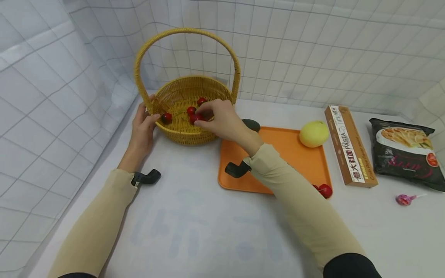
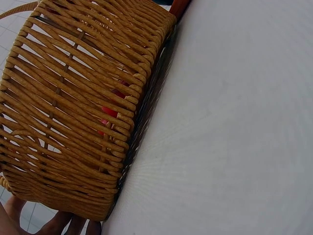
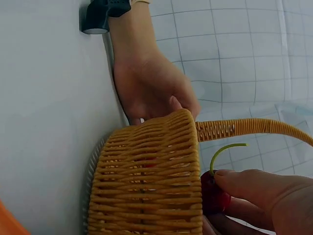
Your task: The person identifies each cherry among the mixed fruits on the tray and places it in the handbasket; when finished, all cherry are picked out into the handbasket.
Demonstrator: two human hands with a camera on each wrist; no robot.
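Note:
A yellow-brown wicker basket (image 1: 189, 139) with a tall arched handle stands at the back left. My left hand (image 1: 142, 129) grips its left side, thumb at the rim and fingers along the outer wall. Over the basket's front right rim, my right hand (image 1: 224, 119) pinches a dark red cherry (image 3: 213, 197) with a curved green stem between thumb and fingers. Inside the basket lie more cherries, one at the left (image 1: 166, 118) and others near the middle (image 1: 191, 110). Through the weave, the left wrist view shows some red of them.
Under my right forearm lies an orange tray (image 1: 243, 183) holding a yellow fruit (image 1: 314, 134), a dark green oval object (image 1: 251, 124) and cherries (image 1: 325, 190) at its front right corner. Farther right are a pasta box (image 1: 351, 146), a black food bag (image 1: 405, 150) and a lollipop (image 1: 404, 199).

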